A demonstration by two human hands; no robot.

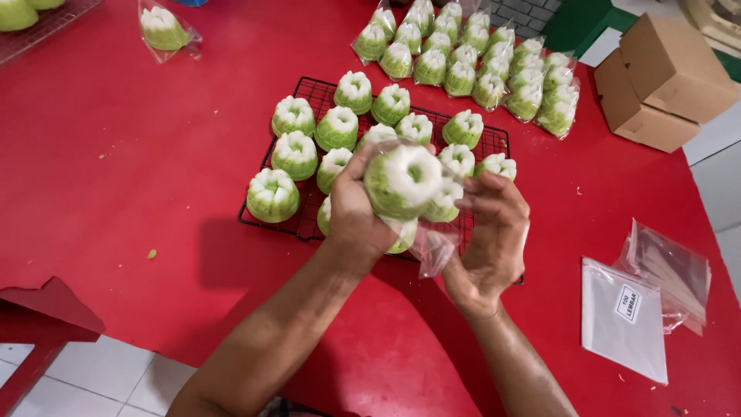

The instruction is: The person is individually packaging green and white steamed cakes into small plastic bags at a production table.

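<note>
The left hand was closed around a green-and-white fluted cake, fingers wrapped about its ribbed sides, and held it raised above the near edge of the black wire rack. The right hand was pinched on a clear plastic bag that hung just under and beside the cake, its fingers spreading the thin film. Whether the cake had entered the bag's mouth could not be told.

The cake looked light, soft and moist, likely to dent or lose its white top under pressure; the green ribbed sides seemed the safest place to grip, with a loose cupped hold rather than a squeeze. The bag looked flimsy and slippery, best pinched at its open rim.

Under the hands, the rack carried more bare cakes in rough rows, near the middle of the red surface. Toward the far edge lay a cluster of bagged cakes, and one more bagged cake lay apart near the far left corner, beside another rack that showed only partly. Near the right edge lay a flat pack of bags and a looser clear packet. Two cardboard boxes stood off the far right corner. Pale floor tiles showed below the near edge.
</note>
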